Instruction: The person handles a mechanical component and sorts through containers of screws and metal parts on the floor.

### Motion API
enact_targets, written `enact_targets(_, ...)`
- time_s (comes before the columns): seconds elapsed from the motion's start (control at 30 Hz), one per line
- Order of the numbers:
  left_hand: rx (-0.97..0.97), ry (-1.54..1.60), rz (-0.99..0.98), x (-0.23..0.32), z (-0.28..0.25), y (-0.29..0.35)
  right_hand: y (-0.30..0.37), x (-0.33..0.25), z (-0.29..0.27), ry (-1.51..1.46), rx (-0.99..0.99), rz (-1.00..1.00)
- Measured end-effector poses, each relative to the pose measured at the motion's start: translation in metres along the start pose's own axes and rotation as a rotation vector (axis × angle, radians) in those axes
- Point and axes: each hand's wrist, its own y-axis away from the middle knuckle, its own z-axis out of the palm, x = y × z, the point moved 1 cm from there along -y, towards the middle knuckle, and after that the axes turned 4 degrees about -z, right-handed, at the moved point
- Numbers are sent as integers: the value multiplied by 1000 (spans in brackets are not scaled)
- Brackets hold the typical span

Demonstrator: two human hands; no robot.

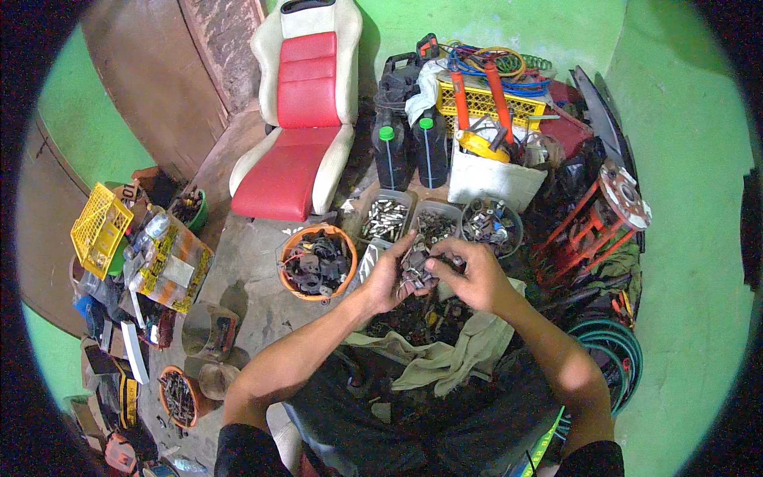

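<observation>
My left hand (386, 277) is cupped round a handful of small metal parts (416, 273), greyish and worn, held above the pile in my lap area. From the other side my right hand (480, 278) reaches to this handful, thumb and fingers pinched together at its edge; what they pinch is too small to name. Below both hands lies a heap of dark mixed hardware (429, 319) on a beige cloth (445, 359). Just beyond the hands stand a clear tub of shiny cylindrical pieces (387, 221), a tub of small dark parts (436, 226) and a round tub of mixed bits (491, 226).
An orange bucket (354, 269) of dark parts stands left of my hands. Farther off are a red-and-white car seat (296, 167), two black jugs (389, 159), a yellow crate (482, 102) and an orange metal stand (590, 222). Boxes (176, 266) crowd the left; a coiled green hose (628, 362) lies right.
</observation>
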Motion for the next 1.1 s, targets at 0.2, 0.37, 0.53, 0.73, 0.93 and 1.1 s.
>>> enact_targets(0.2,-149,67,-34,1,-6,-4,-3,13,0,-407,82,467)
enact_targets(0.37,9,104,-29,3,3,-2,-9,24,-9,-1128,151,598)
enact_targets(0.53,37,109,-8,5,-15,-7,-5,82,-8,-757,-165,837)
enact_targets(0.73,163,85,-53,3,-28,-12,14,158,8,196,-863,831)
enact_targets(0.93,138,165,-50,3,-24,-14,-5,199,13,216,-198,530)
enact_targets(1.1,149,156,30,8,-16,-6,-32,153,0,401,283,302)
